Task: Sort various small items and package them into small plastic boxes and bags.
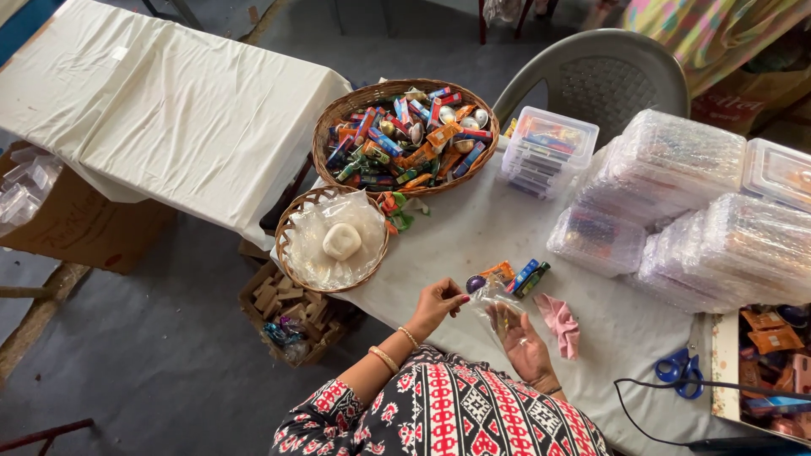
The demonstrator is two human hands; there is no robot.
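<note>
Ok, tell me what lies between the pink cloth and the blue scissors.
Head view: only bare white tablecloth lies between the pink cloth and the blue scissors; nothing rests on that stretch.

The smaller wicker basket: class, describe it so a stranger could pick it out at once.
Start at the white-clothed table and find the large wicker basket heaped with colourful packets. The smaller wicker basket sits at the table's edge beside it. Unlike its neighbour, it holds only clear plastic bags and one white lump.

My sleeve point(439, 414) is black cotton patterned with red and white motifs. The round woven basket point(405, 135) is tan, filled with orange, blue and red packets. My table's cloth point(473, 236) is white. The crumpled fabric scrap point(561, 324) is pink; the scissors' plastic handles point(678, 371) are blue.
</note>
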